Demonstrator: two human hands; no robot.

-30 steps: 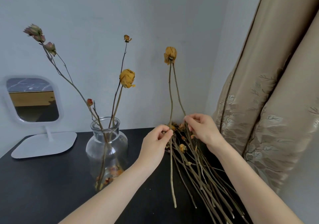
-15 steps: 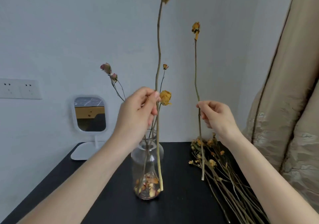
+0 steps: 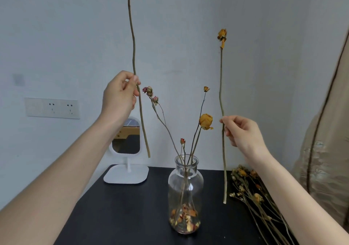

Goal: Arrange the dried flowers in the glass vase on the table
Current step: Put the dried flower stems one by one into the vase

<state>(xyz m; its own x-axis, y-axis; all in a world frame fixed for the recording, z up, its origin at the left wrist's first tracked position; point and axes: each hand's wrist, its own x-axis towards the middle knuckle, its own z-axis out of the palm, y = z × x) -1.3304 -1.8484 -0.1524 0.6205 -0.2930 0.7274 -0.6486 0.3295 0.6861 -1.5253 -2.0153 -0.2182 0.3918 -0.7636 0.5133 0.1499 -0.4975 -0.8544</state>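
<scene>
Vase point(image 3: 186, 192) stands on black table point(image 3: 120, 216) against pale wall point(image 3: 75, 37).

The glass vase point(image 3: 185, 197) stands near the middle of the tabletop point(image 3: 120, 216), with several dried stems point(image 3: 196, 141) in it and what look like loose petals point(image 3: 184, 218) at its bottom. Behind it to the left a small standing mirror point(image 3: 126, 151) sits by the wall below a wall socket point(image 3: 52, 107), and to its right a pile of dried flowers point(image 3: 253, 193) lies on the tabletop beside the curtain point(image 3: 324, 150). The left hand point(image 3: 120, 95) holds a long stem point(image 3: 134, 65) up left of the vase, above the mirror, while the right hand point(image 3: 241, 131) holds a flower stem point(image 3: 221, 112) upright between the vase and the pile, its lower end above the tabletop.
</scene>
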